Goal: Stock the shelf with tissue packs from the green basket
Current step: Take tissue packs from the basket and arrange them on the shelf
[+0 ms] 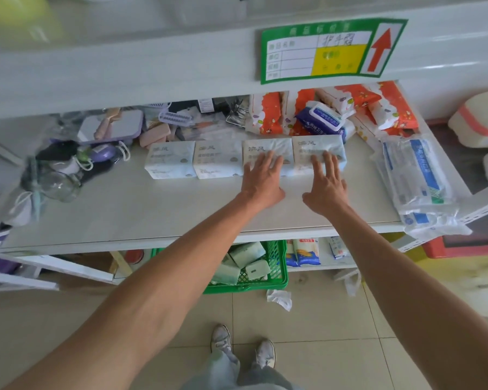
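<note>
Head view: four packs (217, 161) in row on shelf (152, 209), side by side, touching. Left hand (262, 178) flat, fingers straight, resting on third pack (265, 149) from left. Right hand (326, 187) flat, fingers spread, on rightmost pack (317, 146). Neither hand grasps. Basket (276, 277) on floor under shelf, more packs inside. Orange packets (268, 114) far right; purple case (110, 128) far left.

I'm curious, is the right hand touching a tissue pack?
Touching. In the head view, the right hand lays straight fingers flat on the rightmost tissue pack.
</note>
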